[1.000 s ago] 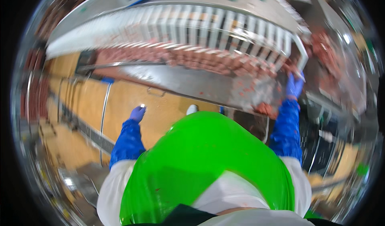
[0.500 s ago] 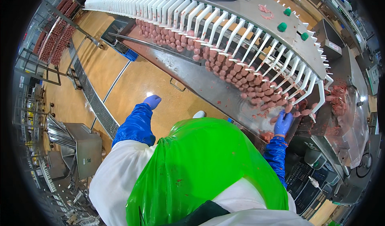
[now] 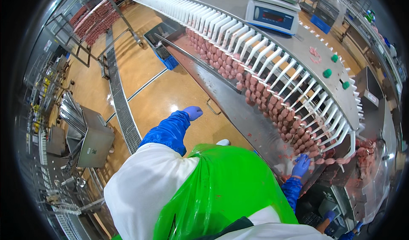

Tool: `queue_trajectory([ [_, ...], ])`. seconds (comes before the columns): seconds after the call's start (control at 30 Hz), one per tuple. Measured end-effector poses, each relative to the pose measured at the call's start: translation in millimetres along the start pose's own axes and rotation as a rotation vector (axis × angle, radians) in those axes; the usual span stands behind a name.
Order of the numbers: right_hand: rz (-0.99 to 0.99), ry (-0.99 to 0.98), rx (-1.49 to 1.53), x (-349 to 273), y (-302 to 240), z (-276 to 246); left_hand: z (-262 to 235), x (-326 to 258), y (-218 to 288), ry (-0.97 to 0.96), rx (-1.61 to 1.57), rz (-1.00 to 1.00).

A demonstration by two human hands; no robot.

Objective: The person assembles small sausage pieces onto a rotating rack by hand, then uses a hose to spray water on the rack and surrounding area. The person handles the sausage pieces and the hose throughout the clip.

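Note:
Strings of small pink linked sausages (image 3: pixel 260 96) hang in loops from a long row of white hooks (image 3: pixel 272 59) over a steel trough (image 3: pixel 230 97). At the near right end of the row, my right hand (image 3: pixel 301 165), in a blue-purple glove, is just below the lowest links, fingers stretched up and apart. Whether its fingertips touch a sausage I cannot tell. A few links trail across (image 3: pixel 332 161) to the last hook. My left hand (image 3: pixel 194 112), gloved alike, hangs over the floor left of the trough, fingers curled together, with nothing seen in it.
A scale (image 3: pixel 272 14) and green knobs (image 3: pixel 327 73) are on the steel top above the hooks. Meat scraps (image 3: pixel 365 157) lie at the right end. Another person's gloved hand (image 3: pixel 329 215) shows at lower right. A blue crate (image 3: pixel 168 60) and a steel bin (image 3: pixel 97 138) stand left.
The view has swung, so the scene sits further right and lower. My right hand's fingers have spread below the links. Another person's gloved hands have come in at lower right.

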State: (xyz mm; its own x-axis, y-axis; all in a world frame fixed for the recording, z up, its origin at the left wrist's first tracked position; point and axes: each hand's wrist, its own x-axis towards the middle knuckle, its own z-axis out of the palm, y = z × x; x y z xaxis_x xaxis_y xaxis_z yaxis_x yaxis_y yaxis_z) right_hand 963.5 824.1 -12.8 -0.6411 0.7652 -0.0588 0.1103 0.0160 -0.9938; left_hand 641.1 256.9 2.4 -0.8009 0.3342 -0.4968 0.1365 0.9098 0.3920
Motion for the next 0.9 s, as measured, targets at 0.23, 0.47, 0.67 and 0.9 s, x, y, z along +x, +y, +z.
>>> queue_trajectory([
  [0.23, -0.294, 0.214, -0.492, -3.8, -49.2, 54.2, -39.8, 15.5, -103.1, 0.047, -0.096, 0.108],
  [0.47, -0.685, 0.671, -0.515, 13.7, -184.4, 119.4, -125.0, 24.8, -202.6, -0.022, -0.264, -0.118],
  [0.67, -0.164, 0.044, -0.154, -29.3, -150.7, 215.7, -142.0, 57.4, -216.3, -0.027, -0.330, 0.030],
  [0.9, -0.088, 0.061, 0.124, -41.8, -174.8, 172.0, -180.0, 42.4, -89.2, -0.061, -0.370, 0.166],
])
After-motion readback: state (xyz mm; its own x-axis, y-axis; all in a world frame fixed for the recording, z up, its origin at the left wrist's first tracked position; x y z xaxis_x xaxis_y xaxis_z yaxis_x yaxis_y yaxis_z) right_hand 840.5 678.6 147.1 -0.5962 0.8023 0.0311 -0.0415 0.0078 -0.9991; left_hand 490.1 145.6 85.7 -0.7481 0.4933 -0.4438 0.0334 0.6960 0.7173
